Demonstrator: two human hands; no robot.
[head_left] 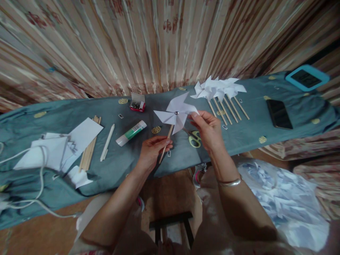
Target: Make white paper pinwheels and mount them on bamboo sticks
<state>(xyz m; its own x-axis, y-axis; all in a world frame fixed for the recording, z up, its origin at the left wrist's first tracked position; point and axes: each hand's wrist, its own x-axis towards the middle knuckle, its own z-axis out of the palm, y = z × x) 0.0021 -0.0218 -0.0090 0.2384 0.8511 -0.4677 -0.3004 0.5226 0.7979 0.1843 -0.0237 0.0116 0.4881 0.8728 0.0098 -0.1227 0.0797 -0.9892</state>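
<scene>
My left hand (155, 150) pinches the wooden stick (170, 131) of a white paper pinwheel (176, 111) with a shiny pin at its centre. At the pinwheel's right blade, the fingertips of my right hand (208, 127) are closed on the paper. Green-handled scissors (194, 139) lie on the cloth between my hands, partly hidden by the pinwheel. A glue stick (131, 133) lies left of the pinwheel, and an open red box of pins (137, 103) stands behind it.
Several finished pinwheels (220, 88) lie at the back right, near a phone (279, 114) and a blue-framed clock (307, 78). Leftward are a white pen (107, 142), wooden sticks (90, 148), paper sheets (50, 152) and a white cable (41, 177). A bag of paper pieces (289, 205) sits below right.
</scene>
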